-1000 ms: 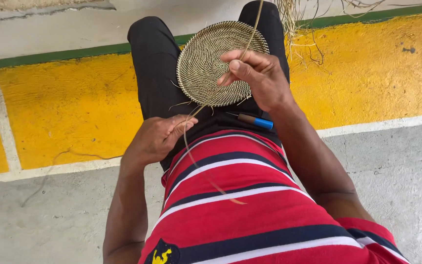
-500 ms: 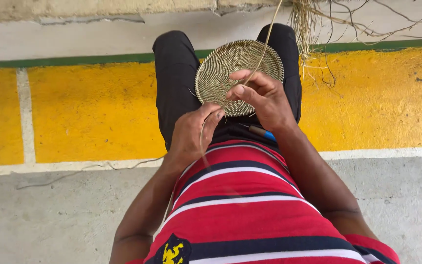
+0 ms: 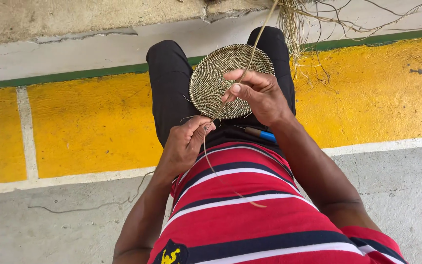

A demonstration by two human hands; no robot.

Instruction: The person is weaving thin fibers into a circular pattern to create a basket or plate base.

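Since half a second back, left hand (image 3: 186, 144) dropped from the disc's lower edge toward the striped shirt (image 3: 250, 205), dragging the fibre strand (image 3: 208, 156) down with it; looks like a stitch being pulled tight. Head view: woven disc (image 3: 216, 78) rests on the knees, tilted up. Right hand (image 3: 257, 93) lies on the disc's right side, fingers pinching its rim. Left fingers closed on the strand just below the disc. Blue-tipped tool (image 3: 262, 134) lies below-right of the disc.

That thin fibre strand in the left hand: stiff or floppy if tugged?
Probably springy rather than limp: the strand holds a smooth curve over the striped shirt. Likely very light; the left hand just pinches it. Its far end seems anchored in the woven disc.
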